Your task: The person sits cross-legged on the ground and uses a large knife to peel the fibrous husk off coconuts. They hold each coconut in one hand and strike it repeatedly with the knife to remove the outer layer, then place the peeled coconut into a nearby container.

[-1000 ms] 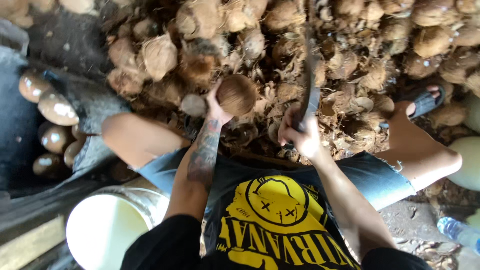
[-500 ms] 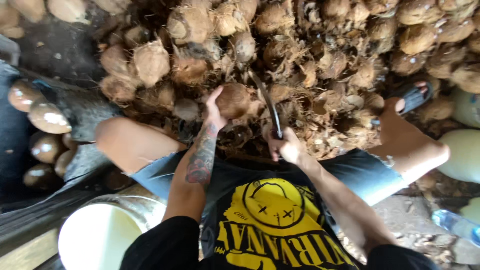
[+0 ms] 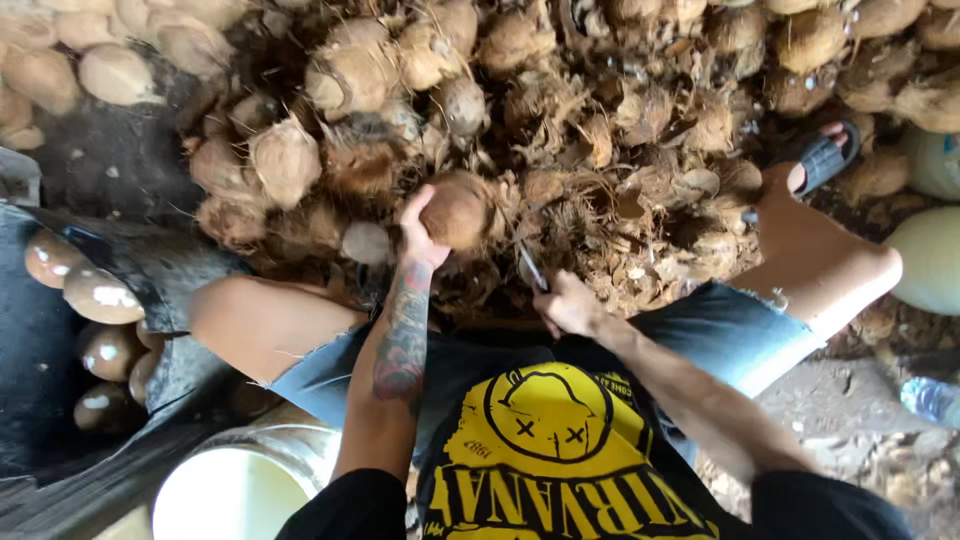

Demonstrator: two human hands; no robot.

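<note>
The person is sitting low with knees apart, and the left hand [image 3: 420,232] is holding a round brown coconut [image 3: 455,213]. The fingers are wrapping around its left side and gripping it, with the thumb coming up over the top, so the coconut is sitting just to the right of the fingers and touching them. It is looking almost like a ball, so no long way can be told from here. The right hand [image 3: 570,305] is closing in a fist around the handle of a knife [image 3: 530,265], and the blade is pointing up and to the left, toward the coconut. The blade tip is coming near the bottom right side of the coconut, but whether it is touching cannot be told (the blade is thin and dark against the husks). So the coconut is lying up and to the left of the right-hand fingers, and the left hand is the nearer one, since it is already on it. In front of both hands a big heap of husks [image 3: 620,150] and hairy shells is piling up. Away to the left of the left-hand fingers, peeled coconuts [image 3: 95,295] are resting in a dark tub [image 3: 40,400]. A white bucket [image 3: 230,495] is standing below the left elbow. A sandalled foot [image 3: 825,160] is sticking out far to the right of the knife hand.
</note>
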